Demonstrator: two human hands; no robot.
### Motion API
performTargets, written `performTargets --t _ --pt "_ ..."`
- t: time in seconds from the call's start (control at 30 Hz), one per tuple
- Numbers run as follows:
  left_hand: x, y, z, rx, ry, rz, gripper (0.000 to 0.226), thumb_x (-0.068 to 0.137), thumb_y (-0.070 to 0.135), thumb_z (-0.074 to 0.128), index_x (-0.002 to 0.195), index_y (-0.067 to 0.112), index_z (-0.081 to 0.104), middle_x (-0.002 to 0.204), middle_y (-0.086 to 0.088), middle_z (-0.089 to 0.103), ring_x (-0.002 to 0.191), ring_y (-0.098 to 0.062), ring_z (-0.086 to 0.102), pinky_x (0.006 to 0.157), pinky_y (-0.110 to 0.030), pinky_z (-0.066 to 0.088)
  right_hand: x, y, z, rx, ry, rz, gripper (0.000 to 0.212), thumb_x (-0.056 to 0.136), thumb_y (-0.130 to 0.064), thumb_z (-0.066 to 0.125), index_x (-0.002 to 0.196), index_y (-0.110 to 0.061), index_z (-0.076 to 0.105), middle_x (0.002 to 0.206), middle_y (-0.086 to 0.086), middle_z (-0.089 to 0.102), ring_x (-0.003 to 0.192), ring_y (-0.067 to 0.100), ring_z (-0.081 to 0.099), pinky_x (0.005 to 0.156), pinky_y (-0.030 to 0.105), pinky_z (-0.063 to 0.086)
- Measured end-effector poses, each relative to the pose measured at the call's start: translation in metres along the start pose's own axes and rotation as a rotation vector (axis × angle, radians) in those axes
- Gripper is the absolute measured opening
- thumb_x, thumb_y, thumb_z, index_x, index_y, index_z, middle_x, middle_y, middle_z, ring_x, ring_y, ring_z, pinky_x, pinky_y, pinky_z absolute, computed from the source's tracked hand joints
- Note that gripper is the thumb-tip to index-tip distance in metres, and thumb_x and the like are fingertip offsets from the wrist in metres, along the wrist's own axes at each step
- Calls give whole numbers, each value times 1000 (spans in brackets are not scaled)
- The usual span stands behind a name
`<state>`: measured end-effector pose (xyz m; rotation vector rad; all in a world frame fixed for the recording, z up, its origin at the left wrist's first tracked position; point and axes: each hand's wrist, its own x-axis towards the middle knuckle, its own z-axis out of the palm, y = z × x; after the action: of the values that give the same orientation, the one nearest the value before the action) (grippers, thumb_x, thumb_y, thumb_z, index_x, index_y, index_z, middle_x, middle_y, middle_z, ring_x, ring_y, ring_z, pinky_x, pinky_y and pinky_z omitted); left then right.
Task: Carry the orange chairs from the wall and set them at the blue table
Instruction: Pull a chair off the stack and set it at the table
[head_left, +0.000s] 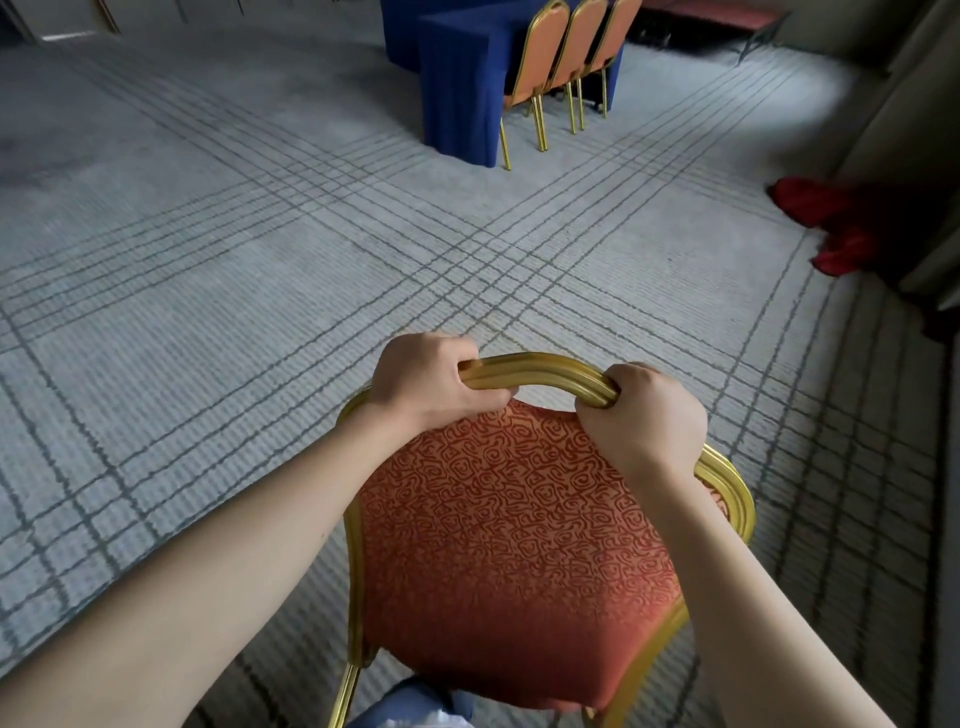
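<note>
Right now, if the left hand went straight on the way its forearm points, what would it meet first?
The left hand has its grip on the held chair's gold rail. Past that the way looks free: only carpet, with the blue table far beyond, though depth is unclear.

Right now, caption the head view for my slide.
Left hand and right hand grip an orange chair by its top rail; three chairs stand at the blue table.

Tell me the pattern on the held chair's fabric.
Orange with darker red squiggly swirls on the chair; head view.
</note>
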<state>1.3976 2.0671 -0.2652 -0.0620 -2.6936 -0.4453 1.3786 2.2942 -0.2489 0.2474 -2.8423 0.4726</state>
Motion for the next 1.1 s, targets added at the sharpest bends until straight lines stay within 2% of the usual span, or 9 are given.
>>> performTargets --t 0.2,0.3,0.53,0.63,0.8,0.9,1.1 --pt "70 -55 -14 -21 79 -57 48 62 69 61 48 26 44 42 10 44 42 -5 45 42 -18 25 95 -49 18 -20 37 -92 18 72 -37 61 66 -21 59 61 -5 51 59 21 48 51 26 32" --pt "113 -84 -26 8 102 -109 52 62 72 60 52 21 52 44 8 49 45 -6 49 44 -20 30 148 -76 23 1 67 -148 18 73 -37 61 66 -22 57 60 -5 47 59 21 45 52 26 29" --pt "209 -152 -26 111 171 -206 58 60 75 57 57 18 53 49 5 53 51 -10 52 51 -27 39 277 -124 67 89 110 -285 18 73 -36 64 66 -19 59 64 -5 51 61 23 51 52 27 34" --pt "263 -189 -19 173 212 -259 57 61 76 57 60 19 56 52 6 55 54 -9 53 54 -27 41 348 -147 93 131 127 -357 19 72 -36 65 65 -20 58 64 -6 50 62 26 54 52 29 40" --pt "357 -251 -17 249 287 -323 56 62 74 60 57 19 52 50 6 51 53 -10 53 53 -26 41 473 -194 125 190 130 -487 19 73 -34 65 64 -21 54 65 -6 49 60 23 49 50 27 32" --pt "410 -291 -16 273 329 -365 59 62 77 53 62 18 56 53 6 55 57 -12 58 55 -27 43 546 -227 145 211 129 -550 19 72 -33 65 64 -23 52 66 -6 50 64 25 55 51 28 35" --pt "508 -395 2 351 414 -440 61 62 77 53 59 16 55 52 5 55 55 -14 59 51 -24 36 683 -301 211 226 173 -679 20 71 -37 62 64 -19 60 68 -1 59 64 27 57 50 27 35"
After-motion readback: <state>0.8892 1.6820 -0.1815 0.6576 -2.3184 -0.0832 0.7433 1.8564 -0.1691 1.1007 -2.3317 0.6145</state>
